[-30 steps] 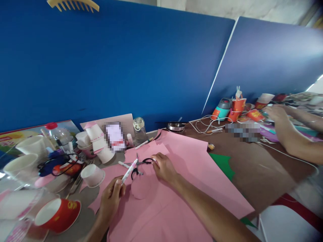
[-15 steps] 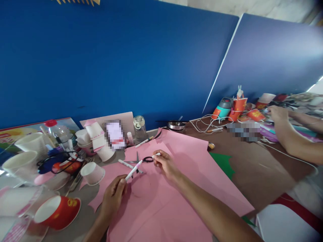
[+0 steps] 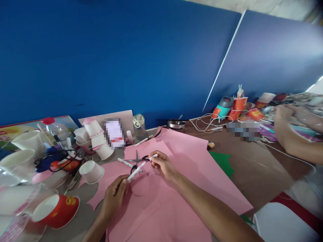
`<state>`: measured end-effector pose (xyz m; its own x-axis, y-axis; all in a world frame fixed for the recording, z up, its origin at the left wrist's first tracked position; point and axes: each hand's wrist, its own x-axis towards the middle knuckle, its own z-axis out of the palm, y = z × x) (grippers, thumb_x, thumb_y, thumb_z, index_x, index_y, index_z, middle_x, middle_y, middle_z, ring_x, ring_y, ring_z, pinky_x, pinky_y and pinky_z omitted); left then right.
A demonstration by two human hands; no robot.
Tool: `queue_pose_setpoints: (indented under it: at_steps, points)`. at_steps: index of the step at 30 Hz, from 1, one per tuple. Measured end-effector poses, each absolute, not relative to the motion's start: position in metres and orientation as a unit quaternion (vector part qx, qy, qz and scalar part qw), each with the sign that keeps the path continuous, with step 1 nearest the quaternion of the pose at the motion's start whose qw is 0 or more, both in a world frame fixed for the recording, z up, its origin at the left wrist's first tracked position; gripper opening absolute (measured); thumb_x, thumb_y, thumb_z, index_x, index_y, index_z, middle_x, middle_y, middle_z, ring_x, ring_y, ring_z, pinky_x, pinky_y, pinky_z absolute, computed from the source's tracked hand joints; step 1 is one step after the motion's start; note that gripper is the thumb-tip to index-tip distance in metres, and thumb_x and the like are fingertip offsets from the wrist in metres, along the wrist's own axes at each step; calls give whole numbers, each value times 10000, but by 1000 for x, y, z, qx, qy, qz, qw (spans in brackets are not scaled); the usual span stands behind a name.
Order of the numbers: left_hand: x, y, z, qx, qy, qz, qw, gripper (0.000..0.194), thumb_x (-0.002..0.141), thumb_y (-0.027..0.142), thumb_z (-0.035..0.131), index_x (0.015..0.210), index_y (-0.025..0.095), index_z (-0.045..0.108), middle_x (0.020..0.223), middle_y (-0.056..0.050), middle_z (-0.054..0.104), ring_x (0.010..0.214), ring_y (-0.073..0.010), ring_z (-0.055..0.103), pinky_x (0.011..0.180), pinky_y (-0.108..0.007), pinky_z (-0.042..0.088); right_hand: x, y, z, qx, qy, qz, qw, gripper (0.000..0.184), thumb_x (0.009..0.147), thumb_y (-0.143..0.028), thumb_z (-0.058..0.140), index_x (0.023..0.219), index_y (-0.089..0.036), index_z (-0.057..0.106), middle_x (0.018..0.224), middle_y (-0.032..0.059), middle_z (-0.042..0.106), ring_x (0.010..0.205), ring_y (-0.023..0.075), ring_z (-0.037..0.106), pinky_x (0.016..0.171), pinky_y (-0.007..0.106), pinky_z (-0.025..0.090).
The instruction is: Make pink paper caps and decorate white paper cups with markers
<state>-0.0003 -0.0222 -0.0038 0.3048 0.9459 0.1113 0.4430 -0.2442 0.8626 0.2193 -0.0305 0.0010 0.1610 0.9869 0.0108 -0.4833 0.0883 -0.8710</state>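
Observation:
My left hand (image 3: pixel 114 197) is closed around a white and pink marker (image 3: pixel 136 171), its tip pointing up and right. My right hand (image 3: pixel 162 164) pinches the marker's small white cap (image 3: pixel 153 156) just beyond that tip. Both hands hover over a big pink paper sheet (image 3: pixel 191 174) with a faint circle outline (image 3: pixel 140 185) between them. Black-handled scissors (image 3: pixel 137 162) and a second white pen (image 3: pixel 124 163) lie on the paper just behind the marker.
Paper cups, a red bowl (image 3: pixel 56 210), a bottle and cables crowd the left of the table. A green paper piece (image 3: pixel 223 163) lies to the right. Another person's arm (image 3: pixel 292 139) works at the far right near red cups and a teal flask (image 3: pixel 222 106).
My right hand left the scissors' handle and now pinches a white cap, which it has drawn close to the marker's tip. My left hand lowered the marker slightly.

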Motion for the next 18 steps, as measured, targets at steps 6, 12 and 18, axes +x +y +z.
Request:
queue_pose_setpoints:
  at_steps: [6,12,18]
  points:
    - [1,-24,-2,713,484,328,387,440,845,532,442,896,152,658,547,31,482,512,-147,446,496,-246,361,216,-32,3,-381,-329,572,648,101,663,-238,678,722,-175,625,530,-67,466,505,72,355,506,219,242]
    - [1,-25,-2,724,482,315,380,449,849,529,434,910,153,672,558,23,508,532,-156,468,509,-250,370,214,-34,5,-392,-360,580,617,129,676,-272,672,737,-169,624,514,-75,448,494,69,352,497,218,238]
    - [0,-24,-4,732,476,311,375,427,861,517,434,909,166,672,592,14,549,559,-160,498,530,-247,392,210,-36,2,-394,-412,593,569,182,689,-320,691,734,-172,596,545,-70,487,481,64,397,484,215,257]
